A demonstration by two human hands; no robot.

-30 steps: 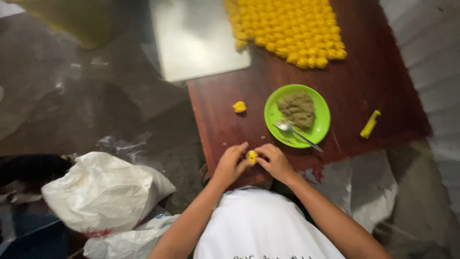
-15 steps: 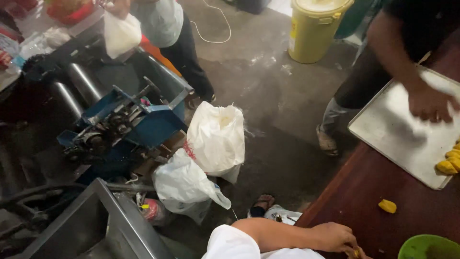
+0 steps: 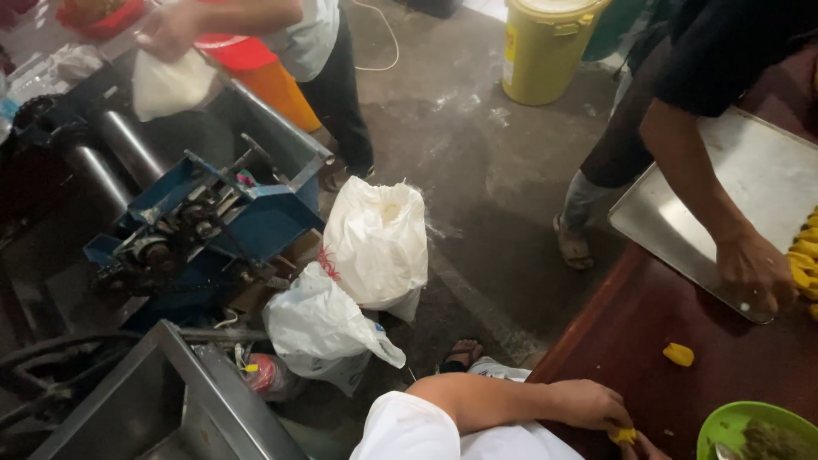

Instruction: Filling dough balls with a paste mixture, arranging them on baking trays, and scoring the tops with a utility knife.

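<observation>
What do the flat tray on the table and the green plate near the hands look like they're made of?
The tray looks like bare metal, probably steel or aluminium: dull silver-grey with a soft sheen and thin edges. The green plate seems to be plastic, going by its bright uniform colour and smooth rolled rim, though melamine is possible.

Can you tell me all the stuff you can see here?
yellow dough piece: one, yellow, on the table, apart from the hands
green plate: one, green, bottom right corner
metal tray: one, silver, on the table, a co-worker's hand at its edge
white sacks: two, white, on the floor
blue machine: one, blue, left
yellow bucket: one, yellow, top
table: one, dark red, right
left hand: one, pinching a yellow bit at the table edge
right hand: mostly cut off
</observation>
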